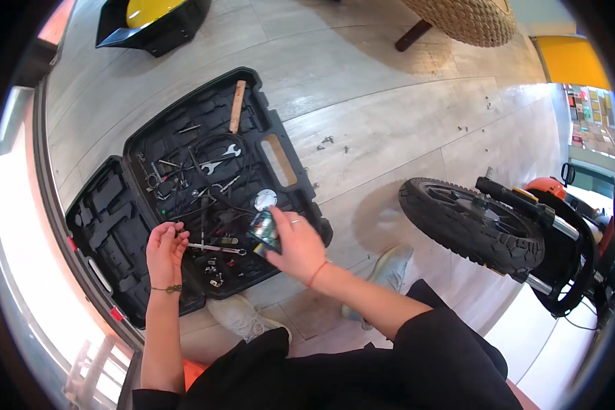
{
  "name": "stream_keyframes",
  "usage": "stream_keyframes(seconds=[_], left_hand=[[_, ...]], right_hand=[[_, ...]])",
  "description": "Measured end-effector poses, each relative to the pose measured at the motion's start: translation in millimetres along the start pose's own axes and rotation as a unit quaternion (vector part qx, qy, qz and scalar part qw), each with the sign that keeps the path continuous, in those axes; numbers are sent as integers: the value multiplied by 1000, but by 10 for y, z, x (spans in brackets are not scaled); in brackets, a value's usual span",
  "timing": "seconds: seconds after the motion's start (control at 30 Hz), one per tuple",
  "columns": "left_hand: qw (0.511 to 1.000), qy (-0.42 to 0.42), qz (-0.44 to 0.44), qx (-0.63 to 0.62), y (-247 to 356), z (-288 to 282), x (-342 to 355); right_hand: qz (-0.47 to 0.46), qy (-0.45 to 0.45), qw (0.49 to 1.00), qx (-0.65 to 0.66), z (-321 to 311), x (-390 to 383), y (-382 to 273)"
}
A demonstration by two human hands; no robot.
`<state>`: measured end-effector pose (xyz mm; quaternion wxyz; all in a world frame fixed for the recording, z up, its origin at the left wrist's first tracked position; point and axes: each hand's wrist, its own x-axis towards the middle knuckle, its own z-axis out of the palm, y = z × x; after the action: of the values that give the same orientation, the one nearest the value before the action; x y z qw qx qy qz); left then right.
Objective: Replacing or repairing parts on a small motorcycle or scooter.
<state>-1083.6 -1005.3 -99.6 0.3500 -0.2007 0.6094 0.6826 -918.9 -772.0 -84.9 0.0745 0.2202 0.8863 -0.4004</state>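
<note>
My right hand (299, 244) is closed around a small dark green package (265, 229) above the near right part of an open black tool case (256, 74). A round silvery disc (266, 199) shows just beyond the package. Over the case's hinge side, my left hand (165, 251) has its fingers curled together; whatever they pinch, if anything, is too small to name. A long silver wrench (215, 249) lies between my hands, one end close to my left fingers. Farther in the case are an open-ended wrench (212, 165), a wooden handle (237, 107), dark cables and several small metal parts.
A motorbike's knobbly tyre (458, 222) and fork stand to the right. Several small screws (328, 139) are scattered on the tiled floor. A woven stool (468, 20) and a black and yellow container (150, 27) stand at the far side. My shoes (242, 318) are close to the case.
</note>
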Motion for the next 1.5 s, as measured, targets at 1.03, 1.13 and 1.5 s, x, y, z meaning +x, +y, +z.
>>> stream_keyframes(seconds=[1.03, 1.13, 1.5], left_hand=[[982, 55, 116, 139, 310, 192, 174], [981, 77, 93, 150, 134, 58, 34], [955, 19, 142, 261, -493, 289, -549]], right_hand=[[-32, 126, 991, 25, -317, -469, 610], [112, 104, 985, 81, -331, -473, 668], [229, -45, 968, 93, 131, -299, 684]])
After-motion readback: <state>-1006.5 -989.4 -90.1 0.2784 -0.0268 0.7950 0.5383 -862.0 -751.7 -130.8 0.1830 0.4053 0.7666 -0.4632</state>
